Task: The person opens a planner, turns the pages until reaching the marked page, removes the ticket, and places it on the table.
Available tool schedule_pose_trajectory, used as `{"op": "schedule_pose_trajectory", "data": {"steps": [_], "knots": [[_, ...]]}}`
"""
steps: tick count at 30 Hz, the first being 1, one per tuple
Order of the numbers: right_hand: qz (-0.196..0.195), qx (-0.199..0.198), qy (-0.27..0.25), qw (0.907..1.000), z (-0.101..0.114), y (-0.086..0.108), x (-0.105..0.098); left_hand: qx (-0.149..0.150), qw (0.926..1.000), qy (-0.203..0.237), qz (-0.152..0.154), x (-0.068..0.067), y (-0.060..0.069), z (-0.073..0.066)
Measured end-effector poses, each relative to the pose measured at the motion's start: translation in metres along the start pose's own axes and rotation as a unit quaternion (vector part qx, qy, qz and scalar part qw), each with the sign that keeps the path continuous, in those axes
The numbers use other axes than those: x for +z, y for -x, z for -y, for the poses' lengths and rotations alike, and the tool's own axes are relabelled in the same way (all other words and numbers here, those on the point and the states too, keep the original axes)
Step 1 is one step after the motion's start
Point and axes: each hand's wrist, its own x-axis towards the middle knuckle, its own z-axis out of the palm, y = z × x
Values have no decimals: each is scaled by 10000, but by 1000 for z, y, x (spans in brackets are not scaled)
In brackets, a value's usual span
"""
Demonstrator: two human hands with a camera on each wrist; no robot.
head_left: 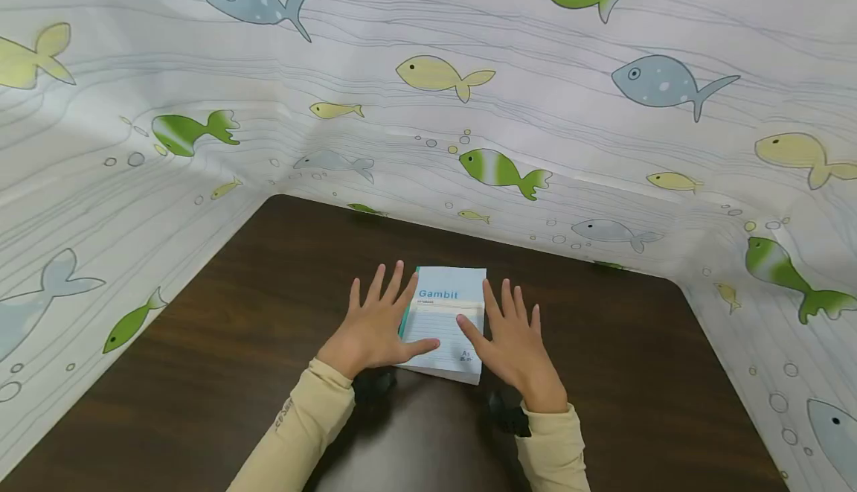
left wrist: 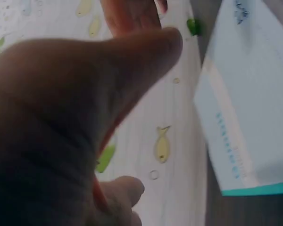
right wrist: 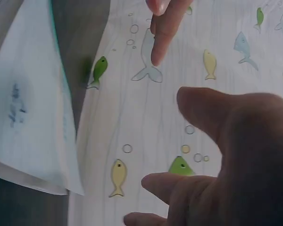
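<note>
In the head view, the left forearm (head_left: 294, 432), sleeved, slants up and rightward from the bottom edge; the right forearm (head_left: 552, 451), also sleeved, rises nearly upright, right of centre. The left hand (head_left: 375, 328) and the right hand (head_left: 515, 343), below mid-frame, show their backs, fingers straight and spread toward the top, thumbs angled inward, well apart.

Both wrist views crop the notebook (left wrist: 259, 94) (small print (right wrist: 16, 104) blurred).
</note>
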Motion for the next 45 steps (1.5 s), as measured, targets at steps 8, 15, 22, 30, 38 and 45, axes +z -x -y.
{"op": "schedule_pose_trajectory", "data": {"steps": [8, 15, 22, 30, 38, 45], "knots": [[692, 102, -604, 9957, -10, -5, 14, 264, 9976, 195, 607, 22, -5, -4], [341, -308, -1534, 9871, -8, -7, 11, 1308, 9912, 137, 180, 42, -14, -15], [293, -565, -2679, 9613, -1, -11, 29, 1575, 9645, -177, -2111, 28, -8, -23], [691, -852, -1233, 9863, -31, -18, 63, 218, 9634, -953, -2497, 4, 3, 1], [66, -779, -1523, 9852, -55, -20, 84, 530, 9927, -259, -1050, 40, 3, 35], [-641, -671, -1314, 9870, -52, -7, 97, 1383, 9877, 426, -587, 96, 2, 53]]}}
